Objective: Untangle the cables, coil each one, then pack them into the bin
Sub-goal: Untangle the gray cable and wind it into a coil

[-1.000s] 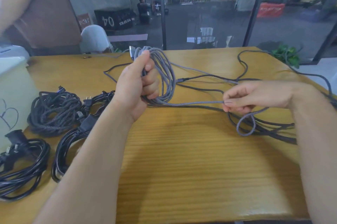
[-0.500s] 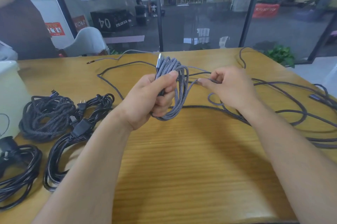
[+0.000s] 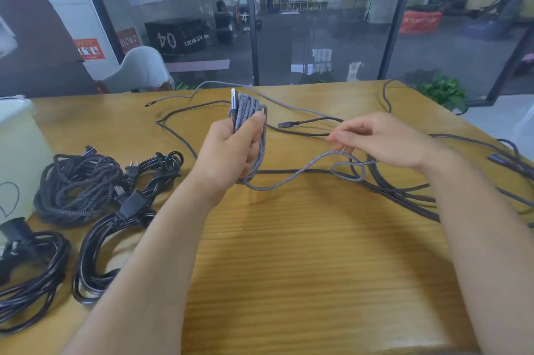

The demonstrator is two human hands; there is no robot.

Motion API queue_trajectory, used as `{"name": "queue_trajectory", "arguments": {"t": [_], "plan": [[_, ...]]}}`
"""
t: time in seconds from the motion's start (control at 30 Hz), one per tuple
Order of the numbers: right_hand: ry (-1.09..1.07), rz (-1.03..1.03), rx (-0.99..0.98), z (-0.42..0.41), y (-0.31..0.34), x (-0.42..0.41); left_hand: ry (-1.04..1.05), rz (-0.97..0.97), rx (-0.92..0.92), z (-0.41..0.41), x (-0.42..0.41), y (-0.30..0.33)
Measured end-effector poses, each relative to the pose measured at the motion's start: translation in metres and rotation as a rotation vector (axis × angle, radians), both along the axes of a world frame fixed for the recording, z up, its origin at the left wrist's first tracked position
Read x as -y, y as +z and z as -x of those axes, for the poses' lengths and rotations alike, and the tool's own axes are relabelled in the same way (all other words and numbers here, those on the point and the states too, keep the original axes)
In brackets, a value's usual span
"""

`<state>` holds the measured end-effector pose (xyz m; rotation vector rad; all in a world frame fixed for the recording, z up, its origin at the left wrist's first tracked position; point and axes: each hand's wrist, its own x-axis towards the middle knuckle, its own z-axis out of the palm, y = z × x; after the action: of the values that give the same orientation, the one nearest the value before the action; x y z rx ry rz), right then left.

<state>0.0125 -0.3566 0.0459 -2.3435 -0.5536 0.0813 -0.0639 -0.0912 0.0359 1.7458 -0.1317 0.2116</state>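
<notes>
Left grip: left hand (image 3: 231, 149) wraps fingers and thumb round the grey braided coil (image 3: 250, 135), held upright above the table (image 3: 303, 262), a silver plug (image 3: 233, 99) sticking up at its top.
Right grip: right hand (image 3: 381, 141) has loosely curled fingers with the coil's free strand (image 3: 291, 177) running under them; whether it pinches the strand cannot be told.
Strand: sags from the coil to a small loop (image 3: 346, 171) below the right hand.
Loose cables: dark cables (image 3: 404, 195) sprawl to the right.
Done coils: dark braided coil (image 3: 76, 184) and black power cords (image 3: 115, 227) lie left.
Bin: white bin (image 3: 20, 152) at the left edge.
</notes>
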Motion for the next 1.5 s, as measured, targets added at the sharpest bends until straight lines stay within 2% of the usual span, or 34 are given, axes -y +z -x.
{"name": "queue_trajectory", "arguments": {"t": [0.17, 0.3, 0.43, 0.53, 0.63, 0.73, 0.83, 0.93, 1.3, 1.5], "plan": [[-0.071, 0.066, 0.055, -0.004, 0.003, 0.021, 0.091, 0.084, 0.04, -0.002, -0.007, 0.002], [-0.04, 0.029, -0.084, 0.002, 0.015, 0.037, 0.145, 0.142, 0.05, -0.004, -0.012, 0.002], [0.05, 0.088, -0.107, 0.005, 0.016, 0.041, 0.156, 0.168, 0.046, -0.004, -0.012, 0.002], [0.136, 0.039, -0.157, 0.004, 0.014, 0.04, 0.156, 0.164, 0.042, -0.004, -0.011, 0.003], [0.253, 0.03, -0.323, 0.003, 0.011, 0.046, 0.152, 0.165, 0.043, -0.003, -0.011, 0.002], [0.323, 0.189, -0.421, -0.002, 0.001, 0.042, 0.138, 0.173, 0.04, -0.004, -0.011, 0.002], [0.358, 0.352, -0.358, -0.005, -0.01, 0.023, 0.13, 0.167, 0.04, -0.004, -0.009, 0.001], [0.367, 0.418, -0.289, -0.007, -0.02, 0.005, 0.128, 0.158, 0.038, -0.005, -0.008, 0.0], [0.355, 0.144, -0.085, -0.007, -0.029, -0.014, 0.196, 0.196, 0.044, -0.006, -0.014, 0.0], [0.154, -0.167, 0.095, -0.015, -0.032, -0.017, 0.185, 0.226, 0.053, -0.006, -0.012, 0.001]]}}
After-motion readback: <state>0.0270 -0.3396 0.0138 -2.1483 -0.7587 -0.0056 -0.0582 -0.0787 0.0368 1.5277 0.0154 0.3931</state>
